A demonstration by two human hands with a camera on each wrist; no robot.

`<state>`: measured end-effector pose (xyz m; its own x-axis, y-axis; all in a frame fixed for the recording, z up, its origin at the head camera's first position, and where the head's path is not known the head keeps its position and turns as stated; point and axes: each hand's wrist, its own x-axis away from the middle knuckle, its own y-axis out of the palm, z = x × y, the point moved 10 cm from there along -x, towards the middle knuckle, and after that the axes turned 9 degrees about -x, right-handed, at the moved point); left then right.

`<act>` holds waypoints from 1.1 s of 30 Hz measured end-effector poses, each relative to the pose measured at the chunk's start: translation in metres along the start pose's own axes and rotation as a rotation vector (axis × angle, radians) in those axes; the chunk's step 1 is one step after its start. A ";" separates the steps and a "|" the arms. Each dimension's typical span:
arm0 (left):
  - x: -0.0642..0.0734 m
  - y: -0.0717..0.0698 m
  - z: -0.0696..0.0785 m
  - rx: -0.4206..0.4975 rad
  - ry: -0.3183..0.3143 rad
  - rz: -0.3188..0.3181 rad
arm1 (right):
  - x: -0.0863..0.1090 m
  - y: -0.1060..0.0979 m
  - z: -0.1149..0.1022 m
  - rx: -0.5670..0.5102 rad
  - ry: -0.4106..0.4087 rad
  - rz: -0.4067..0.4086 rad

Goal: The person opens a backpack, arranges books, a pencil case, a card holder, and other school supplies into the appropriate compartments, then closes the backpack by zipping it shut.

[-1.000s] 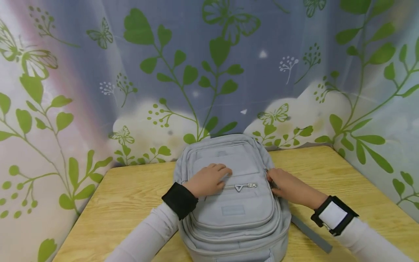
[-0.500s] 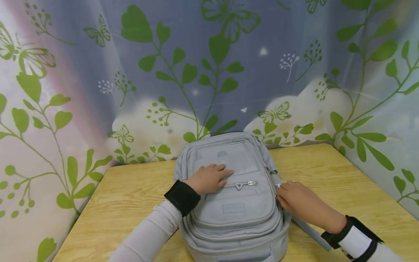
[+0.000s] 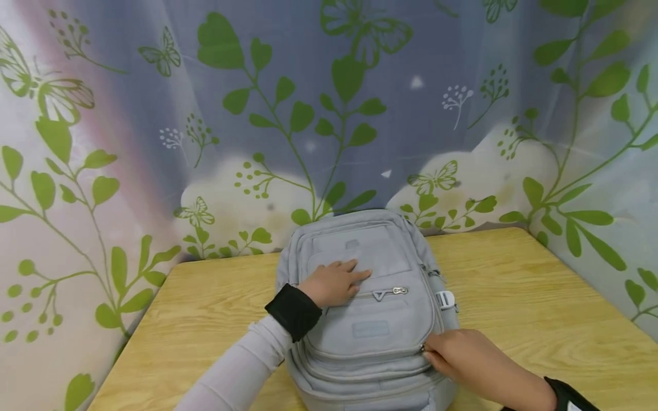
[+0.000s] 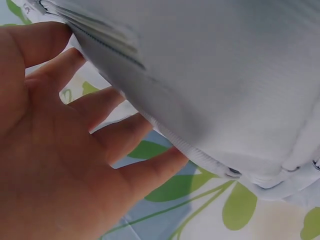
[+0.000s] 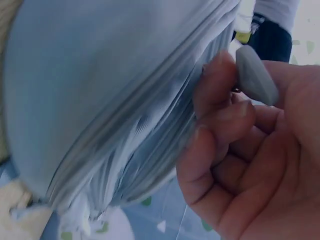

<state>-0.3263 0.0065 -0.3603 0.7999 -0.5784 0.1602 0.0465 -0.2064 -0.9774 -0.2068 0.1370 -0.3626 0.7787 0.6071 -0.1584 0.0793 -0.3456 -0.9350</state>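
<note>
A light grey backpack (image 3: 365, 313) lies on its back, its front pocket facing up. Spread on the upper front of it is my left hand (image 3: 333, 283), fingers straight and fingertips touching the fabric. My right hand (image 3: 475, 362) is at the lower right corner of the front compartment. In the right wrist view its curled fingers and thumb pinch a zipper pull, whose grey triangular tab (image 5: 256, 76) sticks out of the grip. A small front-pocket zipper with a triangular pull (image 3: 379, 296) lies just right of my left hand.
The backpack rests on a wood-grain table (image 3: 216, 319). A white buckle (image 3: 446, 299) sits on the bag's right side. Behind the table hangs a curtain (image 3: 267, 188) printed with leaves and butterflies.
My right hand has slid down the backpack's right side from near its upper part to the lower right corner, uncovering the white buckle. My left hand stays on the front.
</note>
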 end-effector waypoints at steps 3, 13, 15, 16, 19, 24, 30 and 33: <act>0.000 0.000 0.000 0.003 -0.004 -0.009 | -0.005 0.006 -0.010 -0.035 -0.006 -0.021; -0.006 -0.007 -0.002 0.024 0.006 0.016 | -0.026 0.013 -0.035 -0.118 0.043 -0.009; -0.005 -0.005 -0.003 0.037 0.005 0.018 | -0.025 0.015 -0.033 -0.161 0.084 -0.024; -0.005 -0.004 -0.003 0.039 0.006 0.016 | -0.024 0.016 -0.032 -0.182 0.106 -0.040; 0.002 0.000 0.001 0.051 0.010 -0.012 | -0.018 0.020 -0.028 -0.257 0.165 -0.095; 0.030 -0.023 0.032 0.124 0.168 0.079 | -0.009 0.017 -0.029 -0.388 0.161 -0.113; 0.067 -0.039 0.084 0.337 0.414 0.050 | -0.006 0.004 -0.039 -0.479 0.105 -0.029; 0.073 -0.027 0.102 0.394 0.482 -0.023 | -0.006 -0.003 -0.045 -0.444 0.059 0.041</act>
<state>-0.2081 0.0506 -0.3365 0.4403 -0.8874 0.1362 0.3512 0.0306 -0.9358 -0.1840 0.1024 -0.3447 0.8199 0.5489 -0.1625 0.2965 -0.6500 -0.6996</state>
